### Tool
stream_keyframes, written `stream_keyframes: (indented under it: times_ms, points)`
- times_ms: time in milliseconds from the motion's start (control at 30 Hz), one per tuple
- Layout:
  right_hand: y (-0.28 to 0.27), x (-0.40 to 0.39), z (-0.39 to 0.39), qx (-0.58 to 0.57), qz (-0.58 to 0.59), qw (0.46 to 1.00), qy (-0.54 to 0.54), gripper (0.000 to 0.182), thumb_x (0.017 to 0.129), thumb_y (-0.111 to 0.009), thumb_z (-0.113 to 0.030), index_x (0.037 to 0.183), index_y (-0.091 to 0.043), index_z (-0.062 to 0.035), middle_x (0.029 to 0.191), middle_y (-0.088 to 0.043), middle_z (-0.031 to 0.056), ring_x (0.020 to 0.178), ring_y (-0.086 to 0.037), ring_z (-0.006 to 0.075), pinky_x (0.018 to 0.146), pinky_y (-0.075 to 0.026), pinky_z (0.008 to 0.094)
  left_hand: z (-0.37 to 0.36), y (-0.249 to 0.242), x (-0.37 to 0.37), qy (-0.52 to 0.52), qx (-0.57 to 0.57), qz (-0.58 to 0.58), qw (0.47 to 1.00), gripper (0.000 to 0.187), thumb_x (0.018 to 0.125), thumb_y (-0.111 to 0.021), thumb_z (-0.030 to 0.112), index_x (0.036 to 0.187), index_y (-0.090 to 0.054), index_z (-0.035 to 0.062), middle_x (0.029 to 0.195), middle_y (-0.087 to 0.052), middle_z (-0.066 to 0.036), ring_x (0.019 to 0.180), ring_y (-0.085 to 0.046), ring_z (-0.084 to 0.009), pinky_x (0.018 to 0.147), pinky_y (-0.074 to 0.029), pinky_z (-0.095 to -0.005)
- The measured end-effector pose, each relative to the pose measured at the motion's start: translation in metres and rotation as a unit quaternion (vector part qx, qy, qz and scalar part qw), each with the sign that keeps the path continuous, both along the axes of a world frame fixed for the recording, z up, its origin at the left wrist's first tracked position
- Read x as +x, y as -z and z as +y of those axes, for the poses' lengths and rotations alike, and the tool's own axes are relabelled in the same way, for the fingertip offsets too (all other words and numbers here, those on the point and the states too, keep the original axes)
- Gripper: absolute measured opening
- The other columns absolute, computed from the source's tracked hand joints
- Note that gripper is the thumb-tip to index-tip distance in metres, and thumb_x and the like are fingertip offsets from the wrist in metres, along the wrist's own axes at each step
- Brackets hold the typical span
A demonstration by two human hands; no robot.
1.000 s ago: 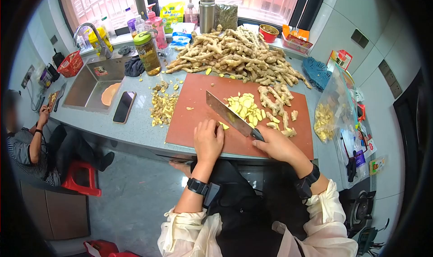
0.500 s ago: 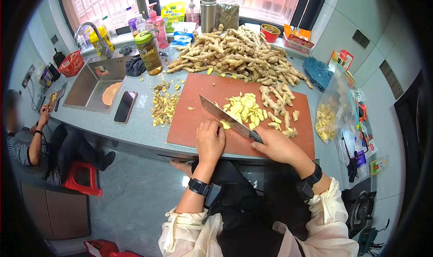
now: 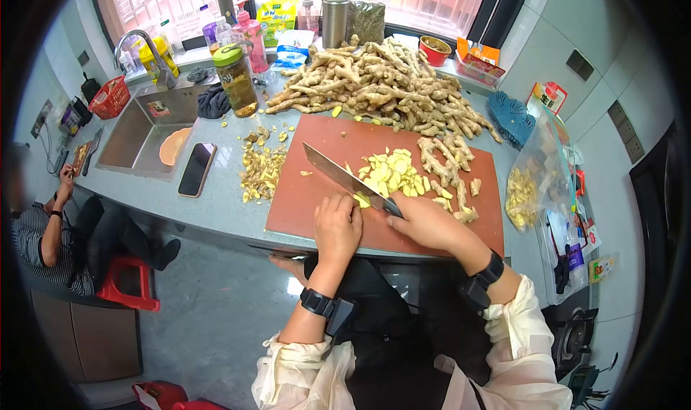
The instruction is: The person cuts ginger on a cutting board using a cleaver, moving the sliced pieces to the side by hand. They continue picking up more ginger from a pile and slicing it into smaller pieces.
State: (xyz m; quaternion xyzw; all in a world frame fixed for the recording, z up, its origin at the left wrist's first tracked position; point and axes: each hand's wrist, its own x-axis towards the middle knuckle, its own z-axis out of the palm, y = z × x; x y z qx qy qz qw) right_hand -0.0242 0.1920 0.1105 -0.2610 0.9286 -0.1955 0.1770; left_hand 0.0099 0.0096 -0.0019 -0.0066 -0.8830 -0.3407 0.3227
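Observation:
My right hand (image 3: 421, 224) grips the dark handle of a wide-bladed kitchen knife (image 3: 338, 174), whose blade slants up to the left over the reddish-brown cutting board (image 3: 309, 137). Curled close to the blade, my left hand (image 3: 337, 226) presses a piece of ginger (image 3: 362, 200) to the board; only its yellow cut end shows. Just beyond the blade lies a heap of yellow ginger slices (image 3: 394, 171). To the right of it are unsliced ginger roots (image 3: 448, 158) and a few small cut ends (image 3: 466, 214).
A large pile of ginger (image 3: 381, 79) backs the board. Left are ginger scraps (image 3: 263, 167), a phone (image 3: 197, 170), a lidded tea bottle (image 3: 236, 83) and the sink (image 3: 119, 147). A clear bag (image 3: 522, 194) stands right. Another person (image 3: 54, 230) sits at far left, hands at the counter.
My right hand and the knife have shifted a little up and to the left, the blade sliding along beside my left fingers. My left hand stays nearly in place.

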Motion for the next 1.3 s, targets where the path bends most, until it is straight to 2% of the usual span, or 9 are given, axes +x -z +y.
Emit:
stream_keyframes:
  times_ms: [100,200,267,467,667,900,1067,1167,1300]
  points:
    - [0.004,-0.006,-0.010,-0.002,-0.012,1.000,0.012,0.035,0.099,-0.067,-0.030,0.116,-0.057,-0.0006,0.101,-0.069,0.0264,0.096,-0.067,0.0454,0.084,-0.051,0.0517,0.000,-0.001,0.000,-0.006,-0.005,-0.002,1.000,0.008,0.083,-0.074,0.006,0.089,-0.069,0.0045,0.094,-0.069,-0.009,0.092,-0.063,-0.0320,0.081,-0.048,-0.0439]
    - [0.002,-0.003,-0.005,-0.013,-0.017,1.000,0.017,0.035,0.099,-0.068,-0.029,0.116,-0.056,-0.0004,0.101,-0.069,0.0271,0.097,-0.067,0.0455,0.084,-0.051,0.0515,0.000,-0.001,-0.001,-0.008,-0.017,0.004,1.000,0.009,0.083,-0.074,0.008,0.089,-0.069,0.0051,0.094,-0.068,-0.009,0.092,-0.062,-0.0318,0.081,-0.048,-0.0440]
    - [-0.001,0.002,0.008,0.002,0.001,1.000,-0.002,0.035,0.100,-0.064,-0.029,0.109,-0.056,0.0028,0.100,-0.069,0.0279,0.097,-0.067,0.0468,0.084,-0.052,0.0539,0.000,-0.002,-0.001,-0.008,-0.026,0.013,1.000,0.009,0.083,-0.075,0.009,0.089,-0.069,0.0056,0.094,-0.068,-0.009,0.092,-0.062,-0.0317,0.081,-0.047,-0.0440]
    - [-0.007,0.020,0.036,0.002,-0.028,0.999,0.017,0.032,0.099,-0.065,-0.027,0.110,-0.055,0.0015,0.102,-0.070,0.0279,0.100,-0.067,0.0469,0.085,-0.052,0.0540,0.001,-0.001,-0.002,-0.008,-0.037,-0.001,0.999,0.008,0.083,-0.075,0.011,0.088,-0.070,0.0074,0.090,-0.065,-0.007,0.089,-0.061,-0.0305,0.078,-0.045,-0.0430]
    - [0.000,0.003,-0.009,0.011,-0.011,0.999,0.041,0.033,0.099,-0.066,-0.027,0.114,-0.057,0.0004,0.104,-0.069,0.0284,0.098,-0.067,0.0461,0.085,-0.052,0.0517,0.000,-0.002,-0.002,-0.007,-0.049,0.004,0.999,0.008,0.083,-0.076,0.012,0.087,-0.070,0.0082,0.088,-0.065,-0.006,0.089,-0.061,-0.0293,0.078,-0.045,-0.0427]
    - [0.014,0.004,0.008,-0.019,0.000,0.999,0.033,0.031,0.099,-0.066,-0.026,0.113,-0.058,0.0003,0.104,-0.069,0.0279,0.098,-0.067,0.0449,0.085,-0.052,0.0503,0.000,0.000,-0.002,-0.013,-0.042,0.007,0.999,0.008,0.082,-0.076,0.012,0.086,-0.070,0.0084,0.088,-0.066,-0.006,0.089,-0.061,-0.0289,0.078,-0.045,-0.0425]
    - [0.007,0.028,0.047,-0.067,-0.063,0.995,0.039,0.033,0.099,-0.065,-0.026,0.112,-0.053,0.0021,0.105,-0.068,0.0302,0.103,-0.065,0.0488,0.088,-0.051,0.0530,0.000,0.003,-0.002,-0.014,-0.043,0.014,0.999,0.008,0.082,-0.076,0.012,0.084,-0.070,0.0083,0.086,-0.066,-0.006,0.088,-0.061,-0.0288,0.077,-0.045,-0.0423]
    - [-0.005,0.038,0.048,-0.037,-0.075,0.994,0.065,0.033,0.099,-0.066,-0.025,0.114,-0.054,0.0018,0.105,-0.068,0.0304,0.103,-0.065,0.0491,0.088,-0.051,0.0530,0.000,0.002,-0.003,-0.011,-0.046,0.015,0.999,0.008,0.082,-0.077,0.012,0.083,-0.070,0.0086,0.086,-0.066,-0.006,0.087,-0.061,-0.0286,0.076,-0.045,-0.0421]
    - [-0.003,0.039,0.048,-0.071,-0.022,0.997,0.038,0.033,0.099,-0.066,-0.025,0.114,-0.054,0.0017,0.105,-0.068,0.0308,0.102,-0.065,0.0490,0.088,-0.051,0.0530,0.000,0.003,-0.003,-0.017,-0.047,0.020,0.999,0.008,0.082,-0.077,0.012,0.084,-0.070,0.0092,0.087,-0.067,-0.006,0.086,-0.062,-0.0282,0.076,-0.046,-0.0419]
